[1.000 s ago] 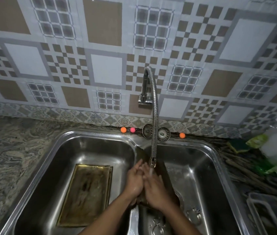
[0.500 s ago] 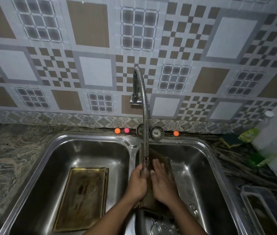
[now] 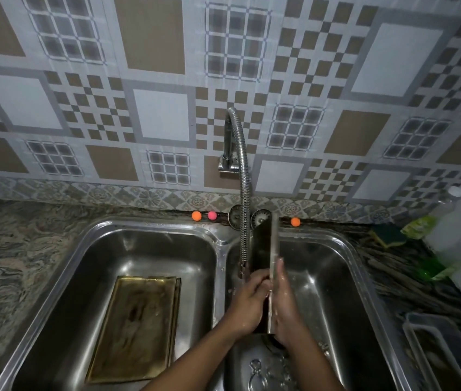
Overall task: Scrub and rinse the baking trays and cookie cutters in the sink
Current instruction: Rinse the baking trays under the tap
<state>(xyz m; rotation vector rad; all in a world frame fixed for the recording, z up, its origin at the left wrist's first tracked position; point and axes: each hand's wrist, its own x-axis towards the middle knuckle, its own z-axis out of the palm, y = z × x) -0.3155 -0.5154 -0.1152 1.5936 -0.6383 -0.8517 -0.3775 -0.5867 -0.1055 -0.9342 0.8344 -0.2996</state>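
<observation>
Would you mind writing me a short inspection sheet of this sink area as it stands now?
Surface: double steel sink set in a marbled counter.
Job's things: one tray held on edge over the right basin; another tray flat in the left basin; cookie cutters in the right basin.
Clutter: three small balls, sponge, bottles, plastic container.
Grippers: left hand and right hand clasp the upright tray.
Cables: nothing seen.
Surroundings: patterned tile wall, flexible faucet.
</observation>
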